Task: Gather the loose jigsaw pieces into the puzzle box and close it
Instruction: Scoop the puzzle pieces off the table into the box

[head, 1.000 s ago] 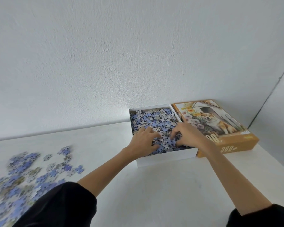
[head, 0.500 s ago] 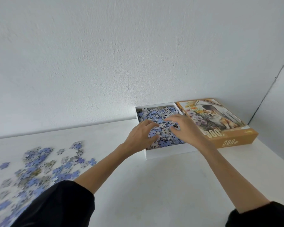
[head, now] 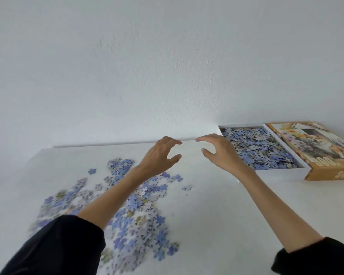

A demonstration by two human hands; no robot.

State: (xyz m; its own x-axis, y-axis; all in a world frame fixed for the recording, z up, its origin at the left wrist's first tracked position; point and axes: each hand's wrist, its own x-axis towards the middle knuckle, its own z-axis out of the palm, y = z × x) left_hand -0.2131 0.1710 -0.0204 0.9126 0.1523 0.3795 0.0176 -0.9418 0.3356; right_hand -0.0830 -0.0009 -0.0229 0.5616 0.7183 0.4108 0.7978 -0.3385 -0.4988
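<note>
left hand (head: 159, 155), right hand (head: 220, 153) empty, half-curled | i'm set to scoop loose blue jigsaw pieces (head: 131, 215) near-left | white cardboard box (head: 276, 174) open far-right

The loose jigsaw pieces (head: 135, 221) are spread over the left of the table (head: 207, 215), and the puzzle box (head: 286, 173) is set far right against the wall (head: 167, 66), a heap of pieces (head: 262, 149) lying in it, the lid (head: 326, 171) laid touching its right side. Between pile and box, the left hand (head: 157, 157) is held above the pile's far edge and the right hand (head: 220, 151) just beside the box.
</note>
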